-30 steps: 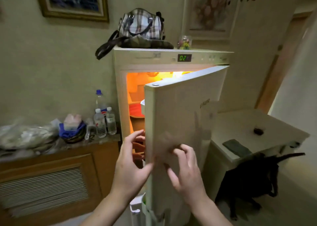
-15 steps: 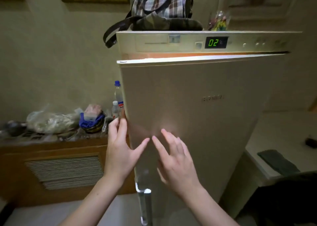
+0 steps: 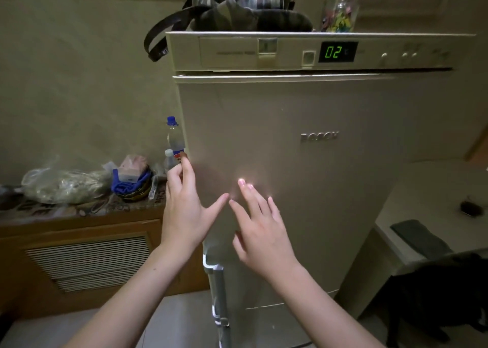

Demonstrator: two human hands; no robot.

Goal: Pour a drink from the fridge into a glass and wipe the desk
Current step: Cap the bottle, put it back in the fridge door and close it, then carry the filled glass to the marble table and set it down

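Note:
The beige fridge [image 3: 317, 178] fills the middle of the view with its door shut; the green display [image 3: 337, 52] reads 02. My left hand [image 3: 184, 210] lies flat near the door's left edge, fingers spread, holding nothing. My right hand [image 3: 261, 229] rests on the door front beside it, fingers apart and empty. The metal door handle [image 3: 217, 289] runs down just below my hands. On the white desk [image 3: 433, 189] at the right lies a dark cloth [image 3: 420, 238]. No glass or drink from inside the fridge is in view.
A plaid bag [image 3: 237, 2] and a jar [image 3: 339, 15] sit on top of the fridge. Left of it, a wooden cabinet [image 3: 79, 255] carries water bottles [image 3: 174, 141], a plastic bag [image 3: 63, 186] and a blue bowl [image 3: 132, 186]. A small dark object [image 3: 470, 207] lies on the desk.
The fridge door swung from open to fully shut under both hands; the orange interior light is no longer visible. My view moved closer to the fridge.

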